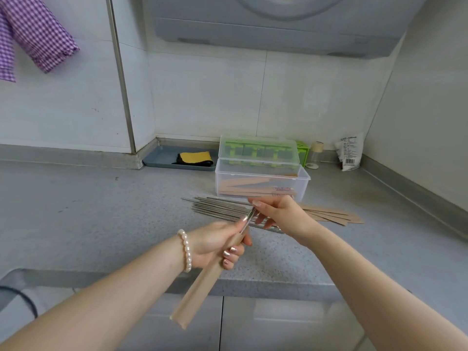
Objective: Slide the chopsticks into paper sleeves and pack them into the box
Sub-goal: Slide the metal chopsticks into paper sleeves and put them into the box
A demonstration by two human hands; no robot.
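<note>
A person's left hand (217,244) curls around a long brown paper sleeve (200,287) near its open mouth, while the right hand (276,214) pinches the far end of thin steel chopsticks (249,218), their tips already inside. The sleeve looks light and easily crushed; the metal sticks stiff and likely slippery, best held near their top. Beyond lie loose steel chopsticks (215,206), spare flat sleeves (329,215) to the right, and a clear plastic box (260,182), lid open, holding sleeved pairs.
</note>
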